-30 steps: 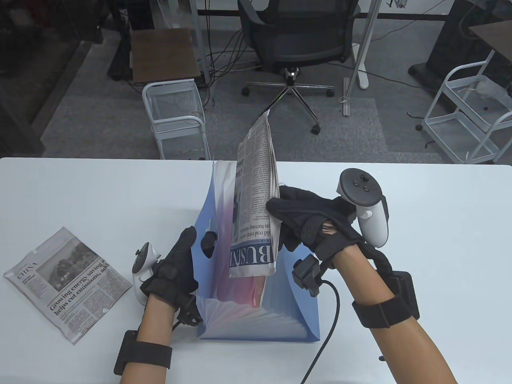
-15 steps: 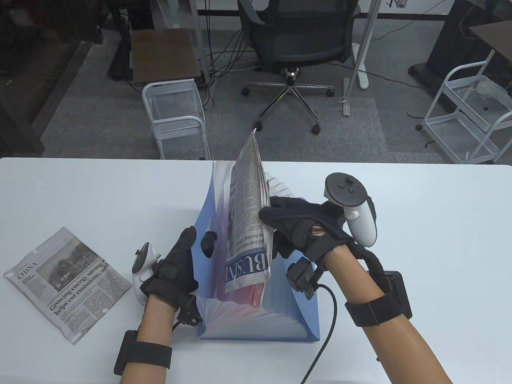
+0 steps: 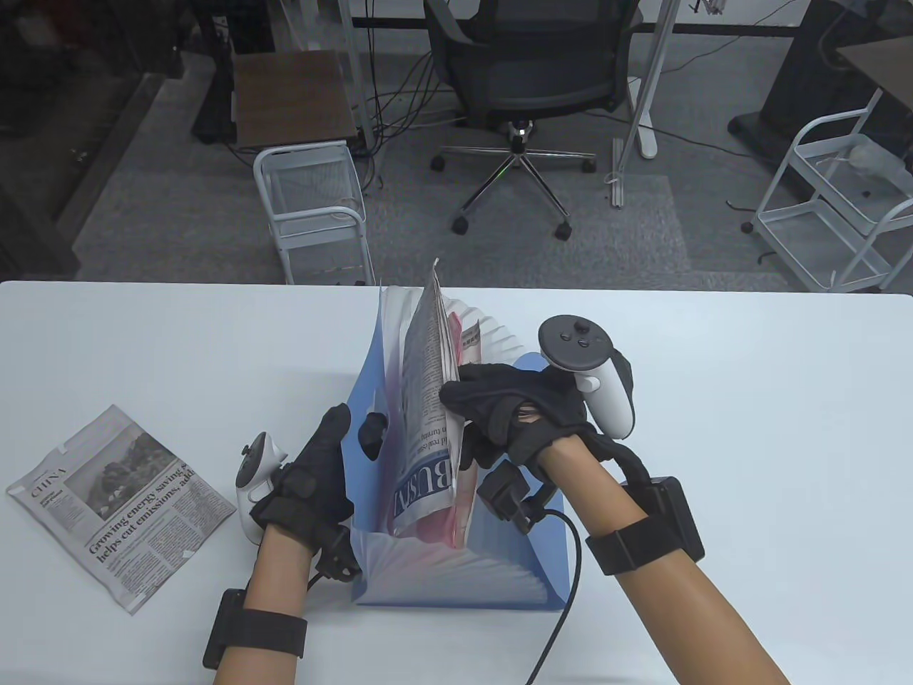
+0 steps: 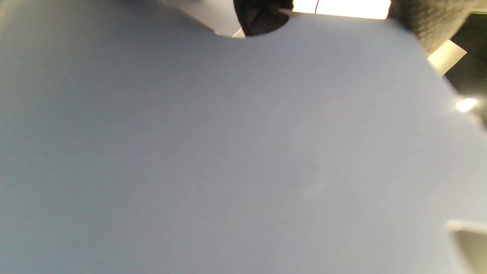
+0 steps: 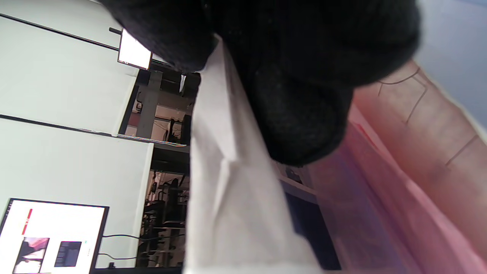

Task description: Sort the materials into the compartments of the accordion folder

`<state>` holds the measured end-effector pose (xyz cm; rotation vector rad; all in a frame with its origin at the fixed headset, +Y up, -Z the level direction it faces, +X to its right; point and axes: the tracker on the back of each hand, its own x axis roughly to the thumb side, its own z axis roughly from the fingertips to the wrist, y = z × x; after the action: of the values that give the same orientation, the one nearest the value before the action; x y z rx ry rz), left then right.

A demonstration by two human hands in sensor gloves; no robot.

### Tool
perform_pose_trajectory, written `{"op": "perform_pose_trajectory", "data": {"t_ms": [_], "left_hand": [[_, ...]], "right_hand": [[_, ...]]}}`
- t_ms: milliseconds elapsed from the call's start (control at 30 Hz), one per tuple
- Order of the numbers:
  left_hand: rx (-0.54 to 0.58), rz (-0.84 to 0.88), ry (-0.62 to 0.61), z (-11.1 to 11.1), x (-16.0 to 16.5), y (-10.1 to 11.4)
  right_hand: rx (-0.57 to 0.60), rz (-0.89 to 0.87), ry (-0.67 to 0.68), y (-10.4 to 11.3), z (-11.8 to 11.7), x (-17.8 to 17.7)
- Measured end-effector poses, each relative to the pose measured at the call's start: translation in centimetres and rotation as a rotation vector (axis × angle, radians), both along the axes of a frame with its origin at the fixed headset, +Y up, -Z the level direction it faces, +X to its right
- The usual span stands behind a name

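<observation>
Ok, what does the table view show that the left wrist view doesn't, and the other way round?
Only the table view shows the right hand gripping the folded business newspaper standing partly inside the blue plastic accordion folder, a second folded newspaper lying flat on the white table, and the left hand whole, holding the folder's left wall. Only the left wrist view shows that wall close up, blurred, filling the frame, with a bright light behind its top edge. Both show the folder and the left hand's gloved fingers at its thumb notch.

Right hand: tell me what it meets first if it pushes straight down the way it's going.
Probably the accordion folder: the right hand grips the newspaper, already partly in a pocket. Depth is unclear.
</observation>
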<state>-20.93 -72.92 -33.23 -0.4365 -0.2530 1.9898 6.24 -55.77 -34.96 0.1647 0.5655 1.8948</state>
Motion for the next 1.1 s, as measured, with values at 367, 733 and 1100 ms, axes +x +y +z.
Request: {"op": "perform_pose_trajectory", "data": {"t_ms": [367, 733, 1100], "left_hand": [[0.0, 0.003, 0.002, 0.0, 0.0, 0.0], [0.002, -0.001, 0.002, 0.0, -0.1, 0.0], [0.025, -0.042, -0.021, 0.0, 0.8, 0.4]], "right_hand": [[-0.02, 0.068, 0.046, -0.5, 0.3, -1.6], [0.014, 0.105, 0.098, 0.2, 0.8, -0.7], [0.481, 0.145, 0.027, -0.6, 3.9, 4.2]]}}
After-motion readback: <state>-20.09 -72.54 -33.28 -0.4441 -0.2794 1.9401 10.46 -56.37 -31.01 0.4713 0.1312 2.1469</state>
